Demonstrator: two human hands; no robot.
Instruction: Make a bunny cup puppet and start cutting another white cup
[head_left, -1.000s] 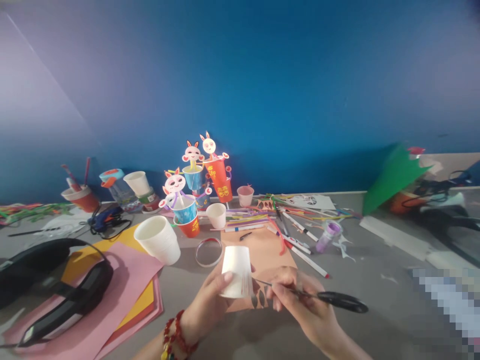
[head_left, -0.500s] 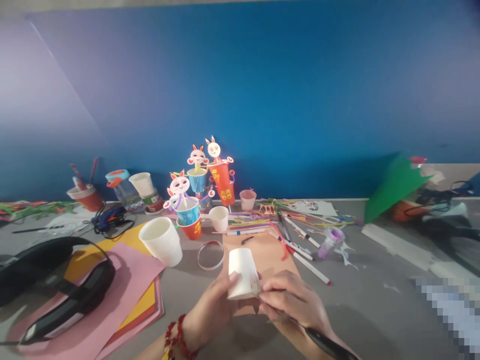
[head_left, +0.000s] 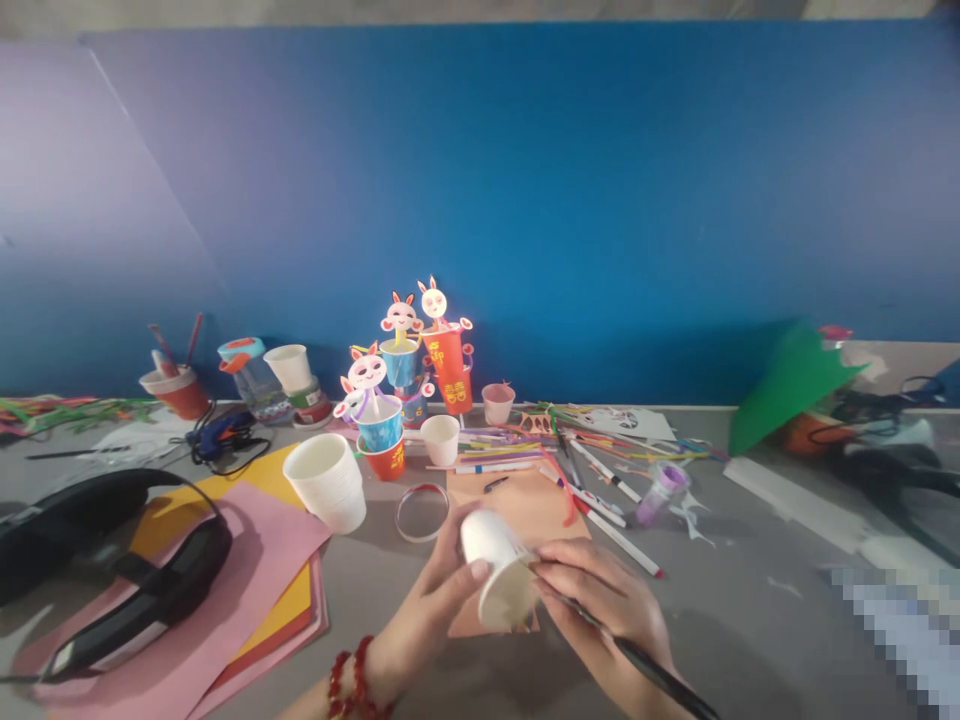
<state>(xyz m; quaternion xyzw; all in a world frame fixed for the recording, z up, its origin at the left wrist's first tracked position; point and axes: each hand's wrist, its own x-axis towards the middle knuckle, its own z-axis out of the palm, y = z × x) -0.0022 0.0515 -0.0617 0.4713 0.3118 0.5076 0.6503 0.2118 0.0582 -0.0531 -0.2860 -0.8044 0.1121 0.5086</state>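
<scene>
My left hand [head_left: 442, 592] is closed around a white paper cup [head_left: 487, 540], thumb near its rim. The cup lies tilted, its open mouth turned down toward me. In my right hand [head_left: 607, 605] is a slim black-handled tool [head_left: 652, 672], held like a pen. Its thin front end meets the cup's side near the rim; I cannot make out the tip. Below the cup lies an orange-tan paper sheet [head_left: 465, 625]. A roll of tape [head_left: 421, 513] sits left of the sheet, near a stack of white paper cups [head_left: 326, 482].
Rabbit-faced cup figures [head_left: 379, 420] stand at the back. Markers [head_left: 622, 540] and a purple jar [head_left: 661, 495] lie to the right. Headphones [head_left: 172, 570] rest on coloured paper [head_left: 277, 540] at the left. A green sheet [head_left: 787, 385] stands near the blue partition [head_left: 562, 200].
My left hand has tipped the cup so its mouth now faces me more. My right hand has shifted slightly right, still holding the black-handled tool. The view has tilted a little upward.
</scene>
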